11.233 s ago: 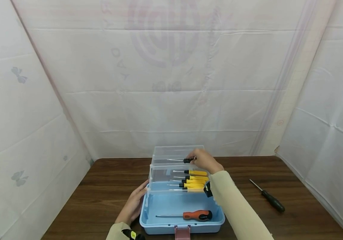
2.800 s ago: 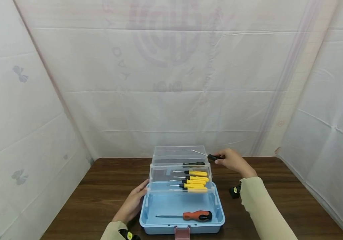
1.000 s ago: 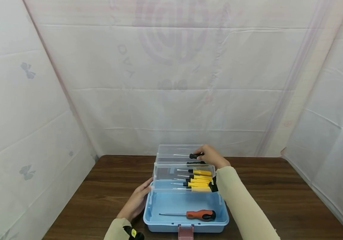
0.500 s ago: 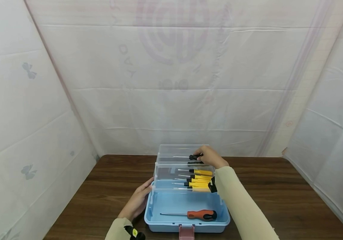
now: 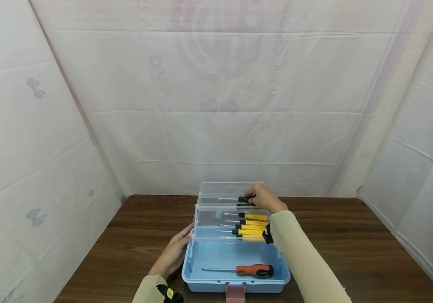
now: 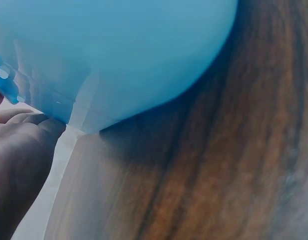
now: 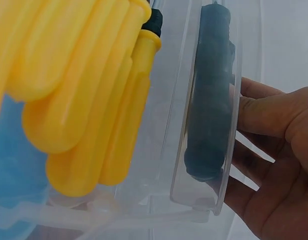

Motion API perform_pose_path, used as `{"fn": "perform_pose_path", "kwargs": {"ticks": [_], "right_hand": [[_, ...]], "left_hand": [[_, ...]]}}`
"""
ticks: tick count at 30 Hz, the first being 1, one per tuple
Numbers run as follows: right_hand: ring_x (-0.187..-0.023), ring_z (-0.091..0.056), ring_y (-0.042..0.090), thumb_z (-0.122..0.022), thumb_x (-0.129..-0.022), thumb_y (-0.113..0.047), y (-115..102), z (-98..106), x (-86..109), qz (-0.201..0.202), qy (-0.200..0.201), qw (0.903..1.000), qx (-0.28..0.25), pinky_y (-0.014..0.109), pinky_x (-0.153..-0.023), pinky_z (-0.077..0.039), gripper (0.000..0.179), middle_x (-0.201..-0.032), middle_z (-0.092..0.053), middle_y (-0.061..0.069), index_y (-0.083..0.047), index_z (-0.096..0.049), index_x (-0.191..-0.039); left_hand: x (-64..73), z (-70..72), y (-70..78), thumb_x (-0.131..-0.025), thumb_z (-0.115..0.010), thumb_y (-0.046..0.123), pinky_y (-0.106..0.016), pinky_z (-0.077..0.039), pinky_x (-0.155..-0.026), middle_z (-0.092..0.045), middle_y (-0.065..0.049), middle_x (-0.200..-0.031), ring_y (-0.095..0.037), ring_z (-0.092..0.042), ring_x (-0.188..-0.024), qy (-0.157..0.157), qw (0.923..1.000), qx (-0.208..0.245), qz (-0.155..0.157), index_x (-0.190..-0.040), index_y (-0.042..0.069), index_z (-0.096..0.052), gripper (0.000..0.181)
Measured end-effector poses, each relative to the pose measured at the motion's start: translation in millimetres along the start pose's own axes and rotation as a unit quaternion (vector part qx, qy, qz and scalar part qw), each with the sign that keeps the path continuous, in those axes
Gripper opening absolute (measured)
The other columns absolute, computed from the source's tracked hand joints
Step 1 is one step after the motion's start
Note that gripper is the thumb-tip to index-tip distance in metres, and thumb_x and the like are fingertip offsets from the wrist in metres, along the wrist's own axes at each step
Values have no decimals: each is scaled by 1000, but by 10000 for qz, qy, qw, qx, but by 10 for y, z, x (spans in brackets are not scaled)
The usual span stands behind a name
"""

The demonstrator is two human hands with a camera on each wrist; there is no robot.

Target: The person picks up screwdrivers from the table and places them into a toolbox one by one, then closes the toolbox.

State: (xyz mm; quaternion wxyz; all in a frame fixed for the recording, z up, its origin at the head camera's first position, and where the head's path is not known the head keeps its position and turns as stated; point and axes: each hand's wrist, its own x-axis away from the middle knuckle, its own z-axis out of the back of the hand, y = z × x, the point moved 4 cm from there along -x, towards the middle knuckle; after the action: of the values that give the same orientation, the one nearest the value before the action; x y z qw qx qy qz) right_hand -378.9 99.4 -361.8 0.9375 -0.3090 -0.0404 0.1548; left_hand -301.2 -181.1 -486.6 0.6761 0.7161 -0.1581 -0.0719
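In the head view my right hand (image 5: 265, 198) grips the black handle of a screwdriver (image 5: 244, 199) at the upper clear tray (image 5: 212, 190), its shaft pointing left. Another dark handle (image 7: 208, 95) lies in that tray, seen through its wall in the right wrist view; my fingers are just beyond it. My left hand (image 5: 171, 252) touches the left rear side of the light blue toolbox (image 5: 235, 287), fingers fairly straight. The lower clear tray (image 5: 210, 219) carries several yellow-handled screwdrivers (image 5: 252, 227). An orange-and-black screwdriver (image 5: 254, 271) lies in the box's bottom.
The toolbox stands on a dark wooden table (image 5: 352, 244) with its trays raised toward the back. A pink latch (image 5: 235, 293) hangs at its front. White sheets (image 5: 216, 139) hang behind and at both sides.
The screwdriver lying on the table at the right was picked up by my right hand and carried left to the upper tray. Over the last second it sinks slightly. My left hand stays put.
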Motion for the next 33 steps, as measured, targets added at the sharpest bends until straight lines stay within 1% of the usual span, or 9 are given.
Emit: {"fn": "perform_pose_path", "kwargs": {"ticks": [8,17,24,33], "right_hand": [[-114,-61,32,-58,-91,3,-1,-4,-7,-104,-25,9999,90,43,-91,-54,28,-121,-66,15,0,-68,-117],[-108,-64,30,-59,-91,2,7,12,24,-159,23,9998,152,42,-89,-55,28,-118,-67,16,0,-67,-117],[-107,-64,30,-59,-92,1,17,28,51,-136,91,9998,76,41,-86,-56,27,-118,-66,16,1,-67,-118],[-99,-64,26,-59,-92,-3,45,72,66,-155,229,9996,46,41,-85,-56,25,-114,-67,14,0,-68,-115]], "left_hand": [[1,2,-1,-102,-42,28,-56,-22,-115,-11,-23,-159,-42,-17,-145,13,10000,13,-16,-154,5,-15,63],[-3,1,-7,-102,-41,27,-56,-22,-115,-10,-23,-159,-41,-17,-145,11,10000,35,32,-154,5,-14,62],[-12,-3,-20,-102,-42,29,-56,-22,-115,-9,-24,-160,-42,-17,-145,-27,10000,17,25,-154,6,-14,64],[-31,-8,-20,-103,-41,28,-55,-22,-116,-9,-23,-160,-41,-16,-145,-5,10000,68,45,-154,6,-14,62]]}}
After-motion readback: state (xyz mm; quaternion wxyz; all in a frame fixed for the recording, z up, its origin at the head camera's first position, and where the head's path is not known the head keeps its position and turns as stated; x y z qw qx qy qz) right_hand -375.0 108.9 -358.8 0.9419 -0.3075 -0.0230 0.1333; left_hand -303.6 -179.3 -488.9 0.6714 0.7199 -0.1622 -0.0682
